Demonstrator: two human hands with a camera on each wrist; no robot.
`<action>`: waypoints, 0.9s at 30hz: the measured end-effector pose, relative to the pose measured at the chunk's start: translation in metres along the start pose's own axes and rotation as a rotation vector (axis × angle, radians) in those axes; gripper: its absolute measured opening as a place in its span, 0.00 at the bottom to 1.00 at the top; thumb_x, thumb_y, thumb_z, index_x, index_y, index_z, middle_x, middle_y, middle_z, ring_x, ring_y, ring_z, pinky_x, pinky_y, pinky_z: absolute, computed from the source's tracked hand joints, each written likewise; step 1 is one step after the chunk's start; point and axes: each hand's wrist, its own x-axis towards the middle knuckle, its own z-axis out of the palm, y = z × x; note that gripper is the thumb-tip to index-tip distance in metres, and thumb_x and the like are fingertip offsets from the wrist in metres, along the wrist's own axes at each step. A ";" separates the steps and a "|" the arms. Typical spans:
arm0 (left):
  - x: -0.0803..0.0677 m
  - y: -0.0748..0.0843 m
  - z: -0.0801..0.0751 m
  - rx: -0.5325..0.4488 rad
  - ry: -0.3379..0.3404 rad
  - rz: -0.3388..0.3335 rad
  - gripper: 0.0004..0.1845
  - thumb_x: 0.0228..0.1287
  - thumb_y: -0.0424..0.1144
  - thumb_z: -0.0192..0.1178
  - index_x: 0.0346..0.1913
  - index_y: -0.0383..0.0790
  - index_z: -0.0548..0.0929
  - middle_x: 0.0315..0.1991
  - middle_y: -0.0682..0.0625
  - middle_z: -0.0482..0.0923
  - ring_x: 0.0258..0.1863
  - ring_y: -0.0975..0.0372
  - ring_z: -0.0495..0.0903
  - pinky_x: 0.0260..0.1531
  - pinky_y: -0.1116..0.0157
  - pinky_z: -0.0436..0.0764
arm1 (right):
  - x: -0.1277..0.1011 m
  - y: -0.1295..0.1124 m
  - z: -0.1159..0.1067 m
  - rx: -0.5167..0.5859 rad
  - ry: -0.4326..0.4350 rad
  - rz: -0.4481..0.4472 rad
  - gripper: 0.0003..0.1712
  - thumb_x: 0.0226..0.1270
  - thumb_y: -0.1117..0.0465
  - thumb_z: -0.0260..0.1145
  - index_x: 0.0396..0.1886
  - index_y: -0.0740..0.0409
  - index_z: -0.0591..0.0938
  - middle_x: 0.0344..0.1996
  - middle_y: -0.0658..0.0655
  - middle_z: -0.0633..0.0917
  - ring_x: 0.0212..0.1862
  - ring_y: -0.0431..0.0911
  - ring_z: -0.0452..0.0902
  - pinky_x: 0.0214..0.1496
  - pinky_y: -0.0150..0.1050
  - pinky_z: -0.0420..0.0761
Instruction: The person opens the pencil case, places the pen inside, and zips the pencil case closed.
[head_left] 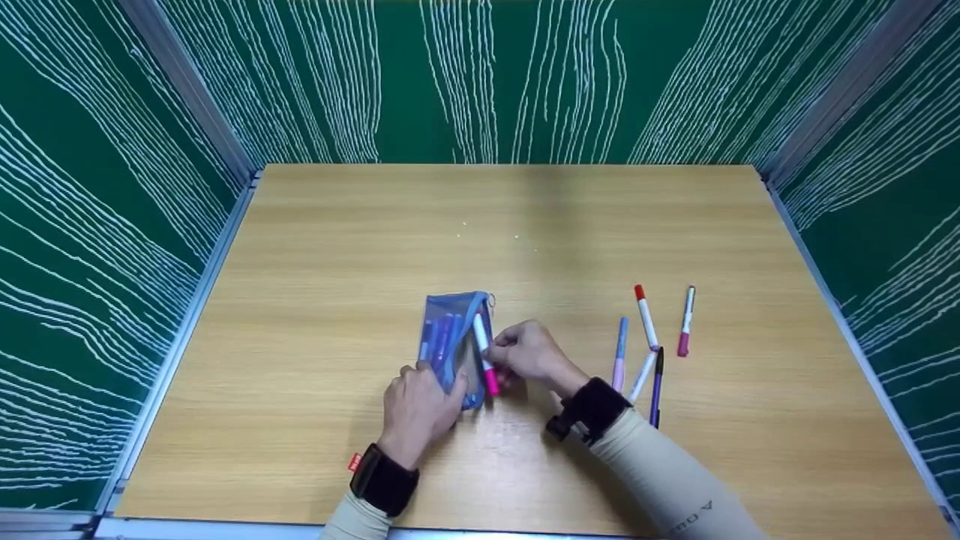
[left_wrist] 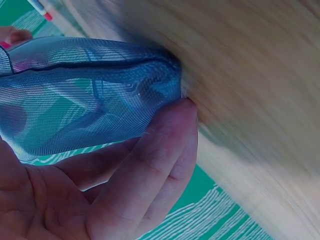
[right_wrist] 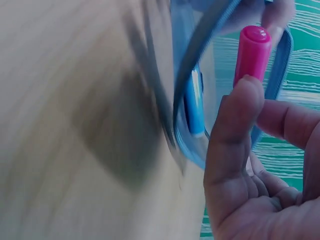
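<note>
My left hand (head_left: 418, 405) grips the near end of a blue mesh zip pencil pouch (head_left: 450, 301), its fingers curled under the mesh in the left wrist view. Several bluish and purple pens (head_left: 444, 337) show through the pouch's side. At its unzipped opening, my right hand (head_left: 531, 351) pinches a white marker (head_left: 481, 331) with a pink cap. The right wrist view has this pink cap (right_wrist: 253, 52) between thumb and finger, in front of the pouch's open zip edge (right_wrist: 197, 52). Inside the mouth lies a blue pen (right_wrist: 194, 107).
Right of my right hand lie a red-capped marker (head_left: 645, 315), a marker with a magenta end (head_left: 686, 322), a blue and lilac pen (head_left: 620, 349), a white pen (head_left: 642, 375) and a dark pen (head_left: 658, 386). Green panels (head_left: 510, 82) with white lines wall the wooden table (head_left: 337, 247).
</note>
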 end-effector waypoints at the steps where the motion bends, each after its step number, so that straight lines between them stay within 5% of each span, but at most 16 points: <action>1: 0.000 0.000 0.000 -0.002 0.003 0.001 0.32 0.70 0.65 0.51 0.34 0.34 0.78 0.26 0.44 0.73 0.24 0.55 0.74 0.27 0.56 0.78 | 0.002 0.000 0.003 0.014 -0.007 0.001 0.03 0.66 0.66 0.71 0.36 0.63 0.87 0.27 0.62 0.88 0.22 0.46 0.83 0.29 0.43 0.86; 12: -0.001 -0.001 0.001 -0.001 0.067 0.028 0.35 0.70 0.66 0.51 0.35 0.31 0.81 0.26 0.42 0.75 0.23 0.53 0.77 0.25 0.54 0.77 | 0.021 -0.004 0.028 0.152 -0.033 0.038 0.05 0.67 0.68 0.71 0.33 0.66 0.84 0.23 0.62 0.87 0.18 0.44 0.83 0.25 0.39 0.85; 27: 0.000 -0.001 0.000 0.004 0.033 0.010 0.35 0.70 0.66 0.50 0.36 0.32 0.80 0.27 0.42 0.74 0.24 0.53 0.76 0.26 0.55 0.77 | 0.029 0.000 0.046 0.087 -0.108 -0.090 0.07 0.64 0.72 0.66 0.26 0.62 0.84 0.20 0.53 0.83 0.21 0.40 0.79 0.24 0.33 0.80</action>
